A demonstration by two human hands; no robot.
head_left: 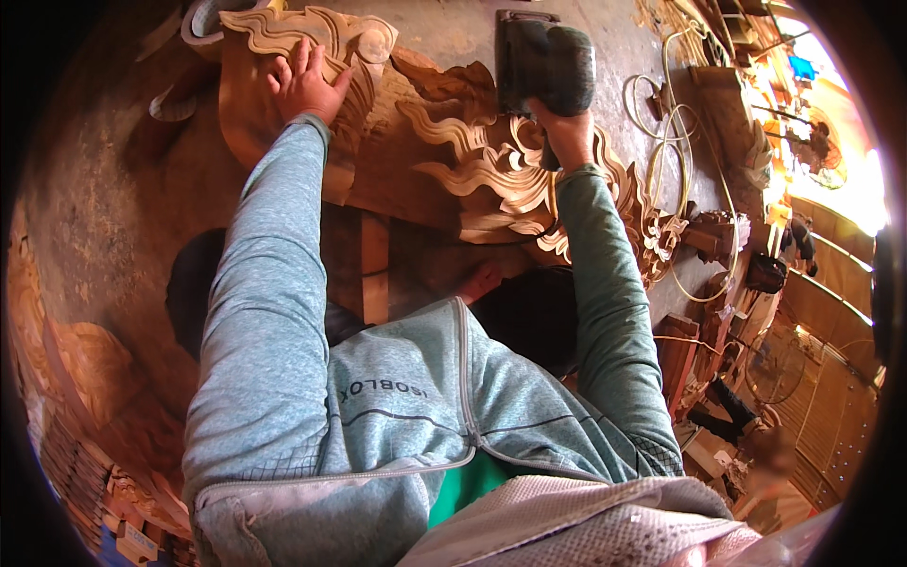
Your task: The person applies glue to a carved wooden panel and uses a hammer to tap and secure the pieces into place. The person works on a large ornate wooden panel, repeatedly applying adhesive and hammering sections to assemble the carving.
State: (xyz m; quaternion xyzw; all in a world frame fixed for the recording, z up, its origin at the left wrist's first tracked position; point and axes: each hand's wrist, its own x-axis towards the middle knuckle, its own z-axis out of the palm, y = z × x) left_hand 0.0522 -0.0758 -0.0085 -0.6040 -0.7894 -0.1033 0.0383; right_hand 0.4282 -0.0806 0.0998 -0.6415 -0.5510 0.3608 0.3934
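Observation:
My left hand [310,87] lies with fingers spread on the upper left end of a carved wooden panel [260,118], next to a scroll-shaped curl. At the panel's right part, my right hand [565,132] is wrapped round a dark, bulky power sander [545,61], its flat side facing left. Below that hand a dark cord runs down over the carving. Wavy flame-like relief [487,175] covers the wood between and below my hands. The sander hides part of the panel's far edge, so I cannot tell whether it touches the wood.
A wooden post [375,269] stands under the panel. Coiled pale hose [669,142] lies on the floor at right, beside stacked timber [723,104]. Another person's dark-clad legs [727,406] show at lower right. A round tape-like roll [203,24] is at far left.

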